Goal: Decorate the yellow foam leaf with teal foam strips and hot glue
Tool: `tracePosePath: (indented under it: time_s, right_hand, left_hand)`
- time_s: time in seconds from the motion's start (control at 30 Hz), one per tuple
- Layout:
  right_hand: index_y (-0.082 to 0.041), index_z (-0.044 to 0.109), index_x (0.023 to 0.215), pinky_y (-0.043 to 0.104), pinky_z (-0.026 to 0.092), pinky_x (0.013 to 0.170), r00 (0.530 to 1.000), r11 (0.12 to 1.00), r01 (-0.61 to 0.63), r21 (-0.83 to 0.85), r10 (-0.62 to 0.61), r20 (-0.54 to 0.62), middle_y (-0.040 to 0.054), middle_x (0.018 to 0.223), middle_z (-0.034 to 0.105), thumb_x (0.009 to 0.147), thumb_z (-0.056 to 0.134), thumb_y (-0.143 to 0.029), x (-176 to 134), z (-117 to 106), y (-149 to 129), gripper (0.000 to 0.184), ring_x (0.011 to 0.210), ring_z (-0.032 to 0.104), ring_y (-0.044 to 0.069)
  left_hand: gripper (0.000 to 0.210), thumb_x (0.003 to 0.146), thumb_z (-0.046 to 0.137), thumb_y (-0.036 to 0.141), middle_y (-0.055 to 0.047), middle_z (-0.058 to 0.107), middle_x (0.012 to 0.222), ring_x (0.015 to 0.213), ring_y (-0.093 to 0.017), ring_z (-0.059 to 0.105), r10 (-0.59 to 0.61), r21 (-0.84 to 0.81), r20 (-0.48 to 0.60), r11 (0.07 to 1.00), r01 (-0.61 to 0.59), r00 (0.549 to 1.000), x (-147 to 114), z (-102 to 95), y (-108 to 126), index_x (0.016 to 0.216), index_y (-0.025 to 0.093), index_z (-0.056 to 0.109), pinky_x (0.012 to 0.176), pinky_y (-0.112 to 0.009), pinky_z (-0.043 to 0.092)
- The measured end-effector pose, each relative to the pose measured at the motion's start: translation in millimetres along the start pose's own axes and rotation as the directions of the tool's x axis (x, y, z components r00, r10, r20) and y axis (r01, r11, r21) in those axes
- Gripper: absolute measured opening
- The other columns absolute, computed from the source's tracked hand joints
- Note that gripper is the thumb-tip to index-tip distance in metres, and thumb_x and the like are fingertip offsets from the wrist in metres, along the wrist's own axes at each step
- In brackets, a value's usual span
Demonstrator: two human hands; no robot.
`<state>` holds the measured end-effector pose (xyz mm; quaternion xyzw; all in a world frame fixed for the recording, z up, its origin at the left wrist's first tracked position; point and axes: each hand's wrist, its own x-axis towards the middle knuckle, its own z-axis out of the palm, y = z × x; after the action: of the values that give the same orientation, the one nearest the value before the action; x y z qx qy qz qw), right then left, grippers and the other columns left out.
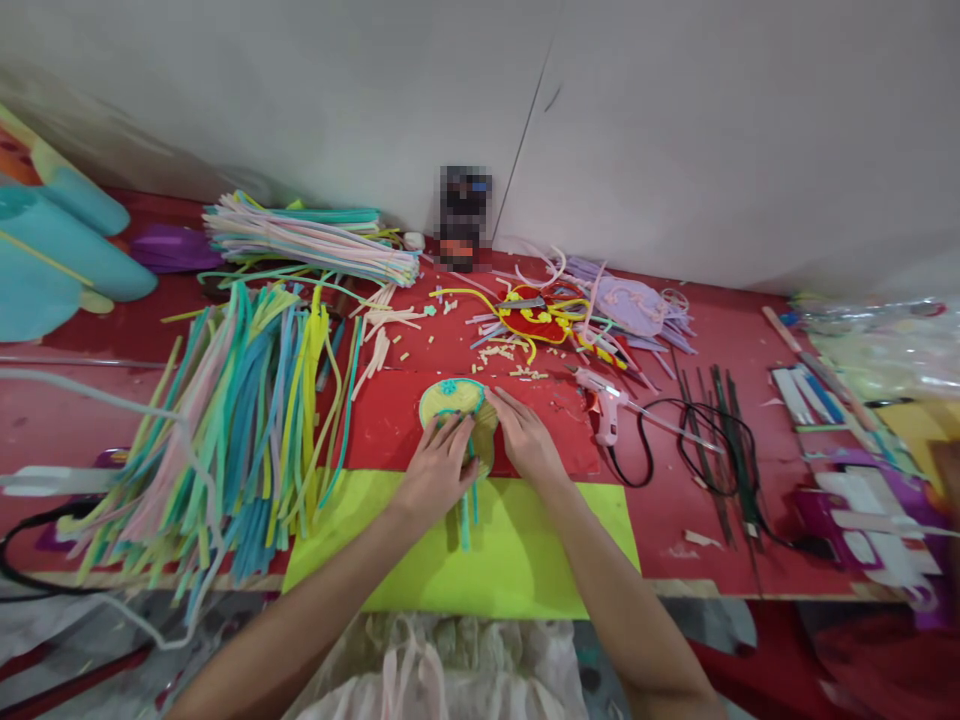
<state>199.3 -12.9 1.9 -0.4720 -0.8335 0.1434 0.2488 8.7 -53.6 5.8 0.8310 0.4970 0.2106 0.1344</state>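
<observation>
Between my hands lies a rounded yellow felt-like piece (452, 397) edged with a pale strip, with a teal curled decoration near its top. Beneath it on the right shows a darker yellow-olive shape (487, 440). Teal fuzzy strips (465, 520) hang from it toward me. My left hand (444, 460) rests over the lower part of the piece, fingers spread and lying flat, hiding some of it. At the right edge, my right hand (525, 435) touches it with outstretched fingers. Under the work are a red sheet (390, 430) and a lime-green sheet (540, 550).
A large heap of coloured fuzzy stems (240, 420) lies left, a bundle (315, 240) behind it. A pink glue gun (609, 410) with a black cord stands right. Scissors (523, 303) lie on a red-and-yellow piece (536, 318), near a lilac piece (630, 303). Cut bits scatter behind.
</observation>
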Motion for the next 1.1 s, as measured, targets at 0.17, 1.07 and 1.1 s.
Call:
tracePosePath:
  time_s: [0.17,1.07,1.1]
  right_hand:
    - [-0.023,0.047,0.136,0.044,0.041,0.105,0.995,0.999,-0.020,-0.043,0.015,-0.099,0.0081,0.137,0.052,0.092,0.037,-0.011,-7.8,0.4,-8.1,0.046,0.129,0.045,0.021]
    - [-0.027,0.048,0.133,0.040,0.041,0.106,0.859,0.900,0.436,-0.020,-0.409,0.308,0.0024,0.139,0.050,0.093,0.046,-0.015,-13.6,-21.4,-0.8,0.041,0.136,0.036,0.018]
    - [-0.027,0.049,0.132,0.039,0.041,0.106,0.852,0.893,0.449,-0.022,-0.421,0.311,0.0024,0.139,0.050,0.094,0.046,-0.016,-12.9,-22.8,-0.7,0.040,0.136,0.037,0.018]
  left_hand:
    - [0.054,0.086,0.050,0.026,-0.014,0.053,0.134,0.130,-0.025,0.044,-0.024,-0.034,0.027,0.999,0.025,0.999,0.2,-5.4,1.1,0.136,0.009,0.037,0.114,-0.047,0.028]
    - [0.036,0.091,0.039,0.020,-0.006,0.061,0.125,0.110,-0.019,0.061,-0.013,-0.267,0.223,0.961,0.074,0.975,13.9,-34.5,-51.8,0.127,0.023,0.045,0.093,-0.034,0.051]
    - [0.035,0.091,0.041,0.020,-0.006,0.061,0.125,0.110,-0.019,0.062,-0.008,-0.258,0.230,0.964,0.069,0.973,16.4,-34.2,-53.9,0.126,0.022,0.046,0.093,-0.034,0.051]
